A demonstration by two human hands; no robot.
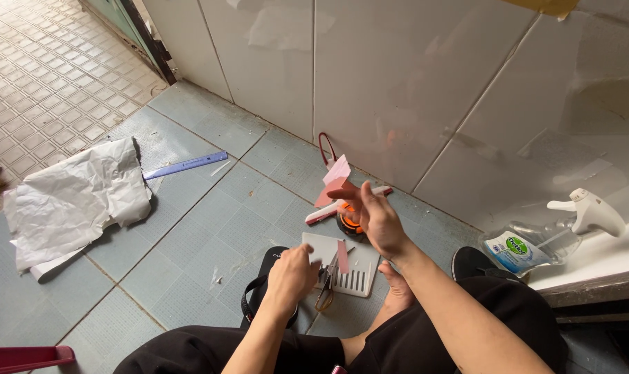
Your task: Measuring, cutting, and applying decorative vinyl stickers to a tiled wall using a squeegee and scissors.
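Currently my right hand (378, 220) pinches the pink paper (334, 181) at twelve o'clock; I keep my left hand (291, 273), fingers curled together, steady above the scissors (326, 284).

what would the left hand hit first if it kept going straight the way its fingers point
Most likely the white board on the floor tiles: the left hand points forward and down toward its near corner. The scissors lie just to the side. Depth is hard to judge, so the fingertips may already touch it.

Folded paper (335, 181) pink. Ruler (187, 165) blue-violet. Crumpled sheet (75, 201) white. Floor tiles (190, 235) grey-blue, fine dotted texture. Wall tiles (397, 83) glossy white. Spray bottle (550, 235) clear, white trigger. Sandal (262, 291) black.
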